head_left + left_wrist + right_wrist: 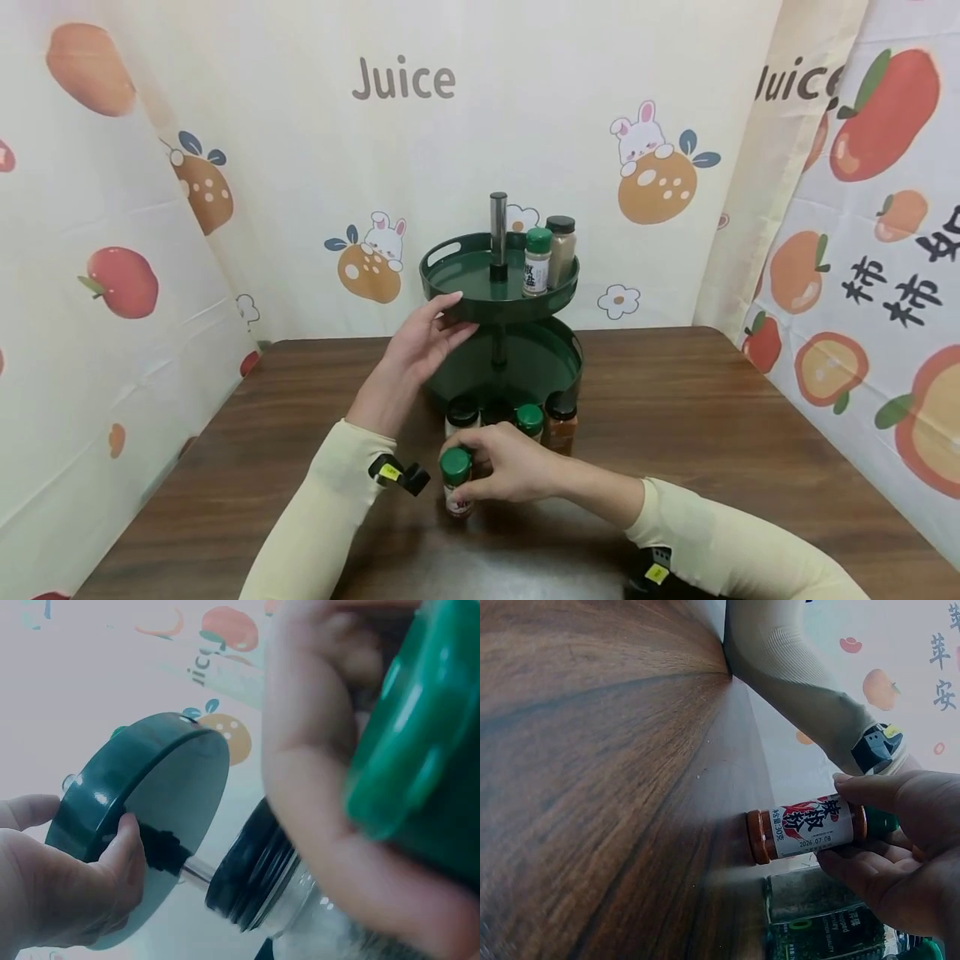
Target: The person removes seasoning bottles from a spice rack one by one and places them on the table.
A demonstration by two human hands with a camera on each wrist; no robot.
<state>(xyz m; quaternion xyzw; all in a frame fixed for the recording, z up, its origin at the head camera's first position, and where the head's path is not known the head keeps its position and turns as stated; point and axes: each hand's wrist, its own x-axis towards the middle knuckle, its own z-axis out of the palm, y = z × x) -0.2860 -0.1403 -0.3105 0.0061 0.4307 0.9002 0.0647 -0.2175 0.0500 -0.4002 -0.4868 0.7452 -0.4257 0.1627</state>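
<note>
A two-tier dark green round rack stands on the table. My left hand grips the left rim of its upper tier; in the left wrist view the fingers lie on both sides of the rim wall. My right hand pinches a small spice jar near its green cap. The jar is upright, holds reddish powder and has a white label; whether its base touches the table I cannot tell. Just behind this hand stand several jars, among them a black-capped one and a green-capped one, partly hidden.
On the upper tier's right side stand a green-capped jar and a black-capped jar. A central metal post rises through the rack. Behind the brown wooden table hangs a fruit-printed cloth.
</note>
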